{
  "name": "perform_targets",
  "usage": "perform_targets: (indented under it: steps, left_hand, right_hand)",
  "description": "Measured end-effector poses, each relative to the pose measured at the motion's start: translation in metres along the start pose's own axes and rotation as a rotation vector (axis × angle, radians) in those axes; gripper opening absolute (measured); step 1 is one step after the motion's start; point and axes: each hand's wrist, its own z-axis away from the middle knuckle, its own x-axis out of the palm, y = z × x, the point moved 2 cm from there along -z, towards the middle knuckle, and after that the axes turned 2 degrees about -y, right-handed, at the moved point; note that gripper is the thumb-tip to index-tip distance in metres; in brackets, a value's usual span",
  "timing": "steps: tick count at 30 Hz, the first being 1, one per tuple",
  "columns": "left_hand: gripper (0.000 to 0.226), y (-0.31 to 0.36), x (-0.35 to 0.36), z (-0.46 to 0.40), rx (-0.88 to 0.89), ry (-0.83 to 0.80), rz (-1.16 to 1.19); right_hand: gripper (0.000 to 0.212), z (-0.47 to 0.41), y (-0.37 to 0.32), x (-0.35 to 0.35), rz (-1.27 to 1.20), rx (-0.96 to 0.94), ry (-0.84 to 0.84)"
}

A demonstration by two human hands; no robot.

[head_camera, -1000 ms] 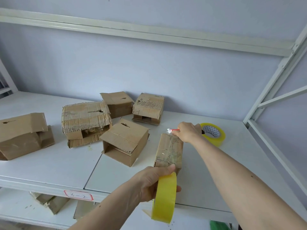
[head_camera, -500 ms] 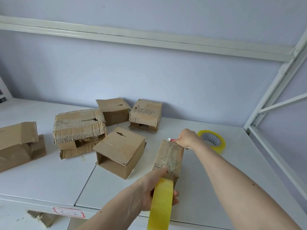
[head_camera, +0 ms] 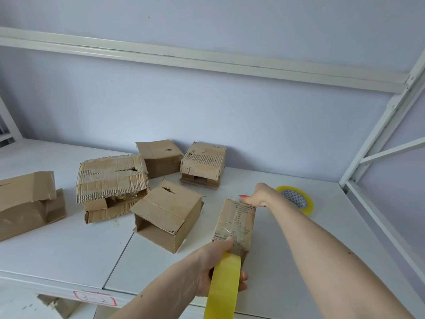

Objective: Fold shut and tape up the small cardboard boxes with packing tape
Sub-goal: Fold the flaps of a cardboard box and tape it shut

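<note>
A narrow cardboard box (head_camera: 235,221) lies on the white shelf (head_camera: 69,249) in front of me, its top shiny with clear tape. My left hand (head_camera: 213,265) grips a yellow roll of packing tape (head_camera: 224,286) at the box's near end, thumb on the box top. My right hand (head_camera: 259,195) is at the box's far end, fingers curled round a small red-tipped tool that is mostly hidden. An open box (head_camera: 166,212) lies on its side just left of it.
Several worn cardboard boxes stand further back and left: a torn one (head_camera: 111,178), two by the wall (head_camera: 158,157) (head_camera: 203,163), and one at the left edge (head_camera: 25,201). A second tape roll (head_camera: 296,199) lies behind my right arm. White shelf posts (head_camera: 379,125) rise at right.
My left hand has brought the tape roll up against the box's near end. The right hand stays at the far end. The view has tilted up a little.
</note>
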Motion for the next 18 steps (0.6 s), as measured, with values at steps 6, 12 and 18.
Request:
perform_targets:
  steps: [6, 12, 18]
  left_hand:
    - [0.047, -0.001, -0.001, -0.004, -0.017, -0.012, -0.019]
    - [0.048, 0.002, -0.001, -0.005, -0.012, -0.013, 0.007]
    - [0.051, 0.006, 0.005, -0.010, -0.024, -0.002, 0.006]
  right_hand:
    - [0.086, -0.004, 0.002, 0.000, -0.023, 0.056, -0.023]
    - [0.054, 0.013, 0.012, -0.005, -0.183, 0.048, 0.305]
    - [0.043, 0.039, 0.003, -0.010, -0.169, -0.238, 0.508]
